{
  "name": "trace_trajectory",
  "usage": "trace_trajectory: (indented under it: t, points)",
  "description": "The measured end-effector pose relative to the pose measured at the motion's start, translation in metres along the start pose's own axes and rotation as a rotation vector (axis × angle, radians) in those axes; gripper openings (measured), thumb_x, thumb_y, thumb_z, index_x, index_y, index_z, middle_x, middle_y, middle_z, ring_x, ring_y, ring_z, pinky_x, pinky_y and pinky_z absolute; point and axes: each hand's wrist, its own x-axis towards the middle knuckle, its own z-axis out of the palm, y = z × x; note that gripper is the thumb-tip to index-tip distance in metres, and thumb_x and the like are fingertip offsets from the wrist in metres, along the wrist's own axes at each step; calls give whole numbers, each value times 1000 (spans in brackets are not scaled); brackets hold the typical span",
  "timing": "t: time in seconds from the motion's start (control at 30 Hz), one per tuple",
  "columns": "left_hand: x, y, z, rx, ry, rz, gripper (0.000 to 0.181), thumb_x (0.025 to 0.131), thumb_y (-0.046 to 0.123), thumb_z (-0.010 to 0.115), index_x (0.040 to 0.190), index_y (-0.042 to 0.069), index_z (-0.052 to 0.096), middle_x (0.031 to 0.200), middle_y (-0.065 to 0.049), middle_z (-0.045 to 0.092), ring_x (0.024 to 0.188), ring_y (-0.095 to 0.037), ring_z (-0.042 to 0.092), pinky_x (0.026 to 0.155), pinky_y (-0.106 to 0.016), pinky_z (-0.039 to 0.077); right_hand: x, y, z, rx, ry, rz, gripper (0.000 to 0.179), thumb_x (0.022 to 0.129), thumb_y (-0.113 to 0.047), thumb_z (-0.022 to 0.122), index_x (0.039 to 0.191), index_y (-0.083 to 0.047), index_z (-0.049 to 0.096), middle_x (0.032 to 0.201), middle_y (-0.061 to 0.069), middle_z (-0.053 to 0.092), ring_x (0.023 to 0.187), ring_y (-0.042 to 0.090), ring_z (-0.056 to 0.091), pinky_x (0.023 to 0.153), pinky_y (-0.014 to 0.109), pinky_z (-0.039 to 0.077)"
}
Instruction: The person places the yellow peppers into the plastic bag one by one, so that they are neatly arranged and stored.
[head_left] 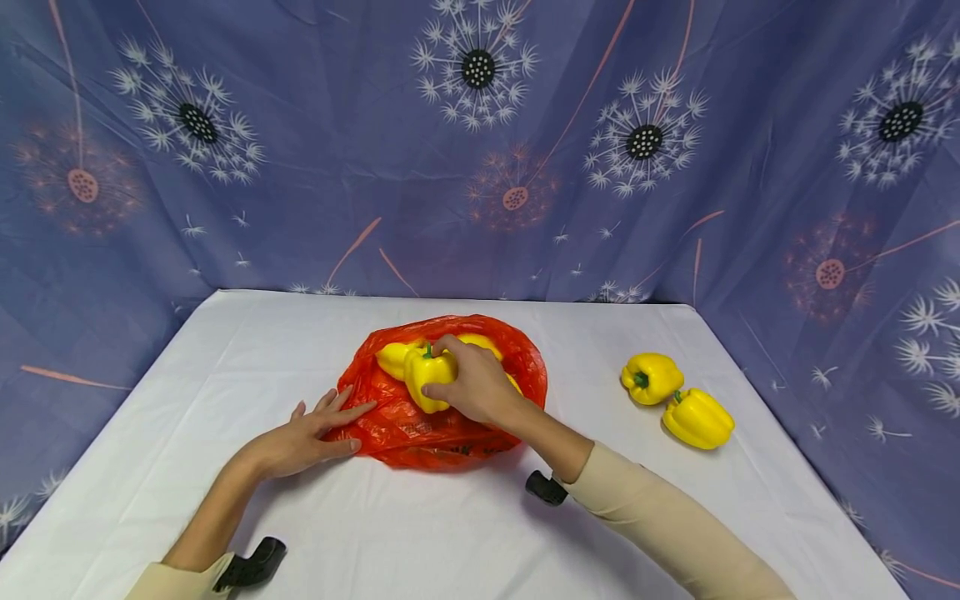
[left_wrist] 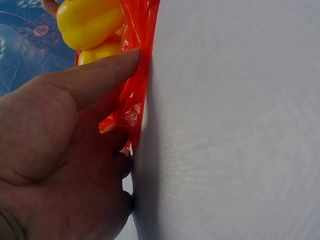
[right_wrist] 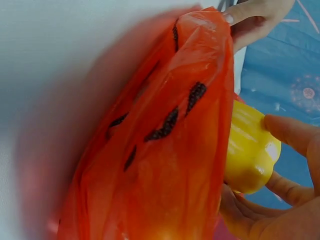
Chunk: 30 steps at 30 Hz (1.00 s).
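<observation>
A red plastic bag point(head_left: 405, 429) lies spread on the white table, its mouth facing up, with several yellow bell peppers inside. My right hand point(head_left: 476, 383) grips one yellow bell pepper point(head_left: 427, 379) over the bag's opening, thumb on one side and fingers on the other. The right wrist view shows that bell pepper point(right_wrist: 250, 150) beside the bag's wall. At the bag's left edge, my left hand point(head_left: 307, 437) rests with fingers spread, the fingertips touching the red plastic. In the left wrist view its thumb and fingers lie nearly straight against the bag point(left_wrist: 135, 95).
Two more yellow bell peppers, one point(head_left: 651, 379) behind the other point(head_left: 699, 418), lie on the table point(head_left: 600, 333) to the right of the bag. A blue curtain point(head_left: 337, 150) with dandelion prints hangs behind the table and along both sides.
</observation>
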Motion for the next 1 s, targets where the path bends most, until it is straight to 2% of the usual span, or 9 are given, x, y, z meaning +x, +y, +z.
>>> trace_trajectory:
  t: [0.37,0.57,0.73,1.0]
  points:
    - [0,-1,1,6,10,5,66,93,41,70,153,23,48,165,-31,14,153,-53,-5,114,-74,-15,11,4,5,5,14,-12,47,86,-24,82,126,-14,61,123,9,69,109,24,61,93,38,52]
    - [0,-1,1,6,8,7,67,93,41,70,153,22,48,165,-32,14,153,-53,-6,114,-74,-16,11,4,0,-40,-65,20,49,86,-26,81,130,-15,65,129,5,69,123,32,56,104,45,47]
    - [0,-1,0,7,10,12,66,94,41,70,153,22,47,165,-31,13,153,-53,-6,114,-74,-16,10,4,-2,-57,-105,11,52,86,-27,81,133,-14,64,130,3,68,128,30,55,109,46,43]
    - [0,-1,0,2,4,5,67,93,41,70,153,22,48,165,-32,13,153,-53,-6,113,-74,-17,11,5,0,-40,-120,62,59,85,-28,82,137,-13,58,129,5,67,120,29,58,100,40,53]
